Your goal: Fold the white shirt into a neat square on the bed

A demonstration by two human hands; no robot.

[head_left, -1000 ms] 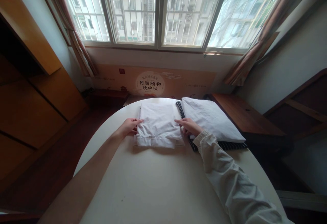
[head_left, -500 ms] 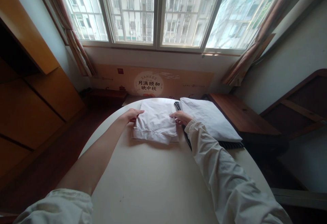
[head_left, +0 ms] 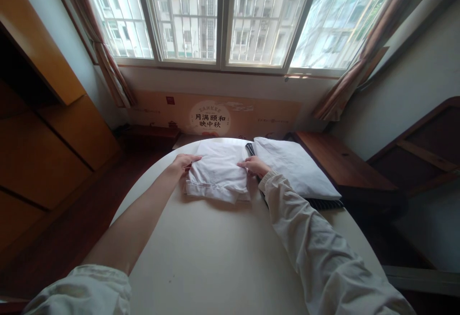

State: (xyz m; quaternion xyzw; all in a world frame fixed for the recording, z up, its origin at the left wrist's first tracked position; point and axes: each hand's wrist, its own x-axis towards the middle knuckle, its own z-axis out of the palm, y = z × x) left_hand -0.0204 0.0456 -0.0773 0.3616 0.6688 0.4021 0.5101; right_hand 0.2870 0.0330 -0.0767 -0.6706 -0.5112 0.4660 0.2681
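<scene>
A folded white garment (head_left: 218,169) lies near the far edge of the pale round table (head_left: 201,252); its exact kind is hidden by the folding. My left hand (head_left: 184,162) grips its left side, thumb on top and fingers partly underneath. On the opposite side, my right hand (head_left: 254,165) pinches the right edge between thumb and fingers. Just right of that hand rests a larger folded white cloth item (head_left: 291,169), lying over a black striped cloth (head_left: 325,204) that shows along its borders.
Beyond the table stand a barred window (head_left: 219,17) and a printed cardboard panel (head_left: 244,113). A brown wooden cabinet (head_left: 341,161) is at the right, an orange-brown cupboard (head_left: 64,147) at the left. Curtains (head_left: 108,75) hang beside the window.
Both hands have shifted very slightly left with the folded garment between them. The larger white stack stays where it was.
</scene>
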